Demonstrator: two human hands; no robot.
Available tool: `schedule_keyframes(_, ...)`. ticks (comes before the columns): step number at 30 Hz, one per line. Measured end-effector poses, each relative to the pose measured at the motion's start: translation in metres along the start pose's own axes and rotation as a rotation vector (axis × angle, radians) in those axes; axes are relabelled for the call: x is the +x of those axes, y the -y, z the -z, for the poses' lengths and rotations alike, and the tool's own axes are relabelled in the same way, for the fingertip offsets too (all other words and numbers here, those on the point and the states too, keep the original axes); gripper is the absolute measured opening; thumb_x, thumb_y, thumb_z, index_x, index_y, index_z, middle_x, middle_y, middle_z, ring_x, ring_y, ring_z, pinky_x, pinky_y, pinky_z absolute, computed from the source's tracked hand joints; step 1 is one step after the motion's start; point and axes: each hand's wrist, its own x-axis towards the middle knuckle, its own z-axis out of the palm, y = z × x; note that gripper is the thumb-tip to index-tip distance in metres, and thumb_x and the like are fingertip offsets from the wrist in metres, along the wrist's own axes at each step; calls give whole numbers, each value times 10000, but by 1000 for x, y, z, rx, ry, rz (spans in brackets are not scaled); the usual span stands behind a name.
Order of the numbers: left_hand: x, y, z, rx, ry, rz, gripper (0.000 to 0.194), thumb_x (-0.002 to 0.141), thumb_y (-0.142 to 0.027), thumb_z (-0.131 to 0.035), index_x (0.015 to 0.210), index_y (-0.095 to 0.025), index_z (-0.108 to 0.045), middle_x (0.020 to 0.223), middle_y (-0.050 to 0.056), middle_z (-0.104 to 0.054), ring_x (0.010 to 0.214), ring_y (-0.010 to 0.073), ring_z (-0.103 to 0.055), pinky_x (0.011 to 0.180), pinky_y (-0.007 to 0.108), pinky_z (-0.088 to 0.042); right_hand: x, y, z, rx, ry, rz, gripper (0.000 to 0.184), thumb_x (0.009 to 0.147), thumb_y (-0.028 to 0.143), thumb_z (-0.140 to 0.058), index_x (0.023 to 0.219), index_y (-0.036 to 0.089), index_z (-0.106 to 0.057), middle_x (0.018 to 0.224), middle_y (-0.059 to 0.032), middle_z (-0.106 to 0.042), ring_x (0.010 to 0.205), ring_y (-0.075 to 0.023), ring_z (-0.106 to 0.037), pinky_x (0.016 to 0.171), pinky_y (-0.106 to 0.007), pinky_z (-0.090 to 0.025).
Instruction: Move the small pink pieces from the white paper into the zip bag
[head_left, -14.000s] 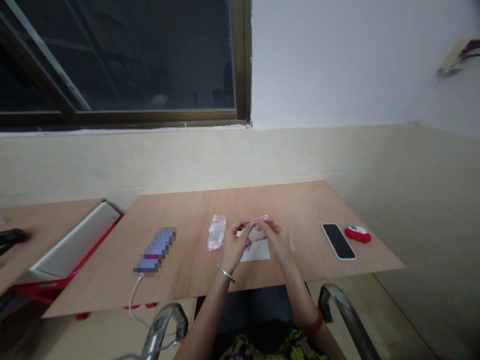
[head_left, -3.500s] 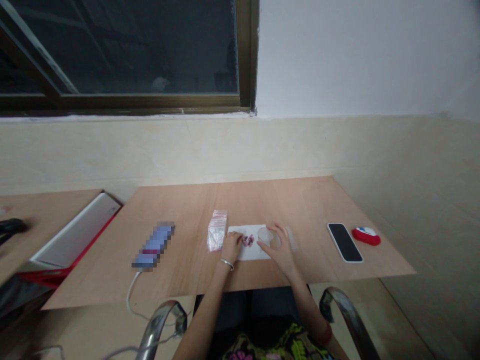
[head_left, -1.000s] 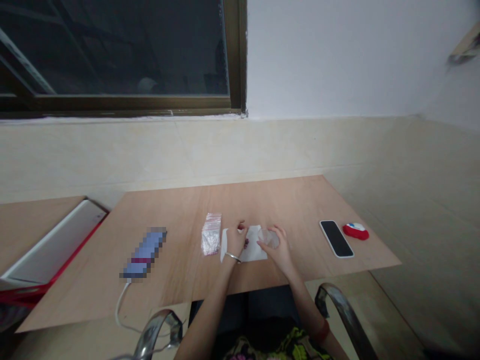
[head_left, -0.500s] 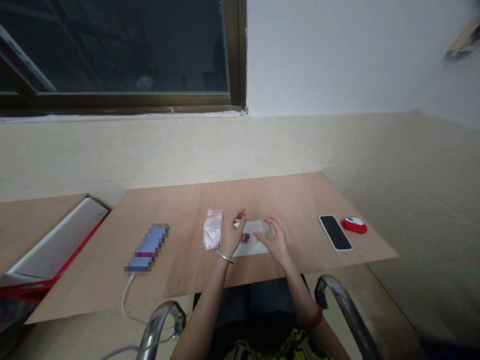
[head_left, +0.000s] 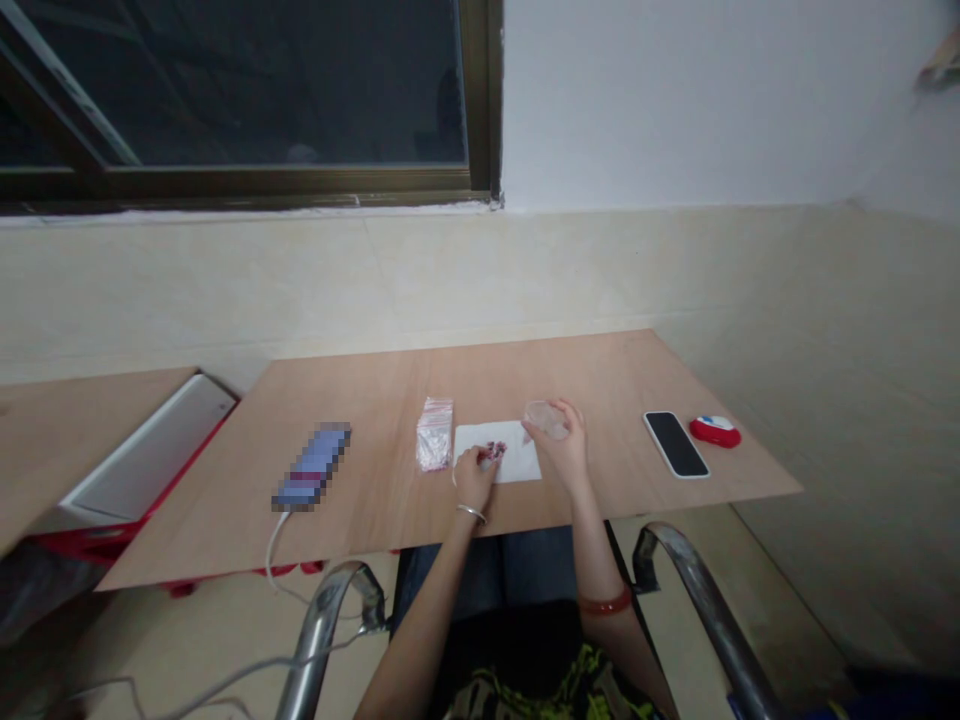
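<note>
A white sheet (head_left: 517, 462) lies on the wooden table (head_left: 375, 500) with a small heap of pink and dark bits (head_left: 495, 450) on it. My left hand (head_left: 474, 475) rests on the sheet's near left corner, fingers curled and pinching at the heap. My right hand (head_left: 564, 448) hovers over the sheet's right end and grips a small clear plastic bag (head_left: 546, 418), lifted off the table. A stack of clear little bags with red strips (head_left: 434, 446) lies just left of the sheet.
A phone with a blurred screen (head_left: 313, 478) lies at the left with a white cable (head_left: 271, 560) off the front edge. A black phone (head_left: 676, 443) and a red and white object (head_left: 715, 431) sit at the right. A white and red box (head_left: 135, 470) stands far left. Chair armrests (head_left: 697, 610) flank my lap.
My right hand has lifted the clear bag up and back over the sheet's right end. My left hand came down from the stack side to pinch at the heap.
</note>
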Motion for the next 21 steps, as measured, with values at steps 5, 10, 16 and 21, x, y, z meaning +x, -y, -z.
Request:
schedule_keyframes(5, -4, 10, -5, 12, -83, -105, 141, 759, -252, -581, 839, -148, -633, 884, 75, -654, 850, 175, -586, 798, 310, -430, 7, 1, 2, 20, -48, -34, 478, 622, 408, -700, 1015, 173, -565, 1109, -100, -547, 1048, -228, -503, 892, -380, -388)
schedule_keyframes(10, -6, 19, -10, -118, -93, -75, 192, 801, -249, -528, 912, -147, -646, 940, 93, -667, 870, 178, -605, 831, 340, -447, -2, -5, -4, 24, -31, 3, 451, 644, 409, -684, 1017, 187, -558, 1091, -91, -549, 1033, -226, -503, 888, -384, -395)
schedule_keyframes(16, -8, 21, -11, -320, -155, 2, 236, 805, -284, -522, 944, -129, -631, 936, 104, -672, 853, 180, -616, 812, 337, -464, -14, -10, -14, -30, 37, 79, 445, 640, 396, -702, 1011, 192, -566, 1093, -92, -523, 1042, -224, -493, 913, -385, -398)
schedule_keyframes(21, -7, -19, 20, -427, -360, 37, 276, 760, -306, -578, 973, -134, -614, 853, 75, -669, 768, 168, -618, 722, 306, -483, -24, -15, -23, -41, 169, 106, 433, 643, 372, -709, 1014, 197, -571, 1114, -91, -525, 1081, -233, -481, 936, -390, -393)
